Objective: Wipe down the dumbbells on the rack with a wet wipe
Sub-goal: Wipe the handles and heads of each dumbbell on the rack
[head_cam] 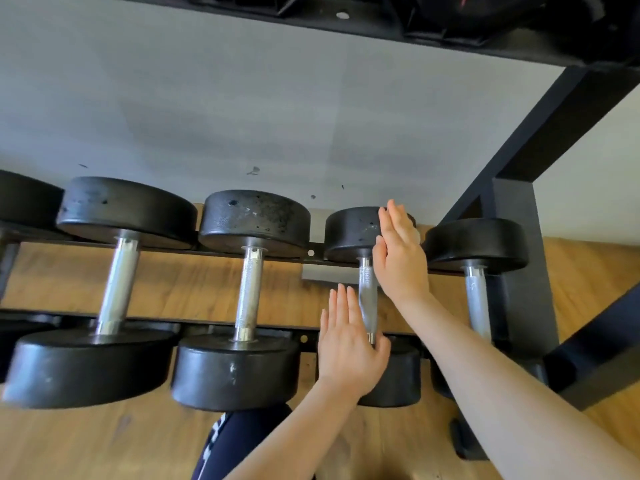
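Head view: black round-headed dumbbell w/ knurled chrome handle (367, 299) lies 3rd from left across the two black steel rack rails (207, 322); right hand (400, 252), fingers straight & together, presses flat on its far head, w/ a bit of white, prob. the wet wipe (417, 233), peeking past the palm. Left hand (348, 341) also flat & spread, resting on near head, thumb by the handle. Judging: heavy, rigid, won't shift; wipe is limp & thin, so keep it pinned under palm; steady at heads, not the slick chrome.
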`<move>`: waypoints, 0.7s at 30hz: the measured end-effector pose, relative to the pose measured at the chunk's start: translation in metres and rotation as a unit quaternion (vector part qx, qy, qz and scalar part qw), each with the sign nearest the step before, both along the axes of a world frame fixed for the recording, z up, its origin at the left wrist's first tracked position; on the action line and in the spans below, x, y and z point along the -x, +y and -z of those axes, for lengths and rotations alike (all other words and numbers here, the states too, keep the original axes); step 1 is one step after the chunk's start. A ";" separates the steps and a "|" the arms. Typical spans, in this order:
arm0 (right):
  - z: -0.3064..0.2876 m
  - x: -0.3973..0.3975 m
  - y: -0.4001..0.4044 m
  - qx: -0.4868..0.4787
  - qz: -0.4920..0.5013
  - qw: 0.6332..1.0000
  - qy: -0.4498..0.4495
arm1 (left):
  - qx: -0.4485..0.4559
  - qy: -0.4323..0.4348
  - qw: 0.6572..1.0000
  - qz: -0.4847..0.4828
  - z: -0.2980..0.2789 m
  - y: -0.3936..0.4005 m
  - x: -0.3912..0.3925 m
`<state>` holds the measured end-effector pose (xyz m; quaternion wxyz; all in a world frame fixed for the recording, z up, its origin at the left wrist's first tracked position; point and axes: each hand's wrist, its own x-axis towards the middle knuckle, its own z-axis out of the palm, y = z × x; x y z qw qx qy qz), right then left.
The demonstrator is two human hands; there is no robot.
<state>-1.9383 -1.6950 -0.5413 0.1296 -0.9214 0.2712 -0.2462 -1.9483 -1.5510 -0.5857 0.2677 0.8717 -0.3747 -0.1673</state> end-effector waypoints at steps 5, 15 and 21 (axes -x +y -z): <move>-0.002 0.002 -0.002 -0.014 -0.012 1.000 0.011 | -0.016 -0.012 1.000 -0.005 -0.003 0.001 0.001; -0.002 0.004 0.000 -0.060 -0.004 0.998 -0.033 | -0.033 -0.134 0.989 0.046 0.001 -0.003 0.002; -0.001 -0.002 0.006 -0.071 0.032 0.996 -0.031 | 0.007 -0.284 0.959 0.002 -0.048 -0.005 -0.075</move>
